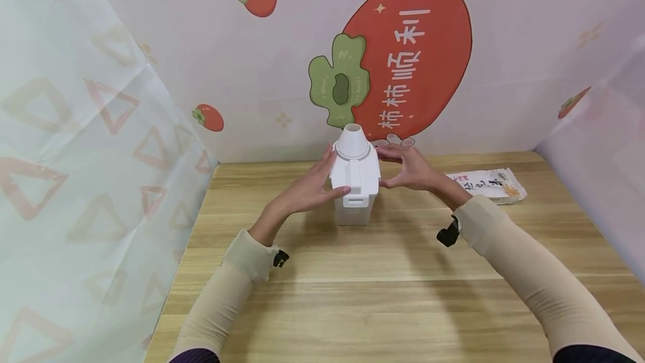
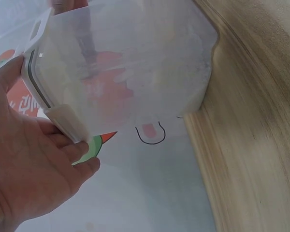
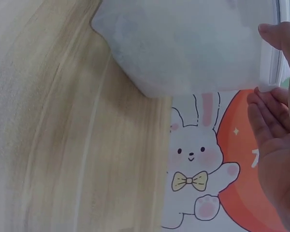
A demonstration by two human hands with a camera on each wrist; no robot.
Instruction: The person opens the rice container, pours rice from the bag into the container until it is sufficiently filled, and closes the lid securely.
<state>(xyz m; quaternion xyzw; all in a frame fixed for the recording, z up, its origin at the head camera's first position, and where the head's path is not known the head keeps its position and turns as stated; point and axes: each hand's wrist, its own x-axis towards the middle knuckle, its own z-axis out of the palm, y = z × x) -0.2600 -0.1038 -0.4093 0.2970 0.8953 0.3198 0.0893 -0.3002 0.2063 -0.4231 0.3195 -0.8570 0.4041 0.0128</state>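
So the cloudy white plastic storage container point(image 1: 353, 215) is upright on the wooden counter point(image 1: 353, 290), back near the persimmon-print backdrop point(image 1: 252, 71). Lid's point(image 1: 372, 177) on, so I'd call that part done. The front clip point(image 1: 355, 201) hangs down over the near wall, and a side clip point(image 2: 67, 123) looks folded down in the left wrist view, but I honestly can't tell if either is snapped tight, so checking the seal may be what's left.

Left hand point(image 1: 311, 188) has its thumb near the lid's front and its fingers along the left edge, so I'd say it's gripping that edge. Right hand point(image 1: 410, 170) mirrors it, thumb and fingers holding the right edge.

A cone-shaped white piece point(image 1: 353, 142) sits on the lid, narrow end up, right between the hands, so it kinda limits pressing on the middle. The printed packet point(image 1: 492, 184) lies off to the right, partly hidden by the right forearm, not blocking anything. Can't make out what's inside, walls are too cloudy.
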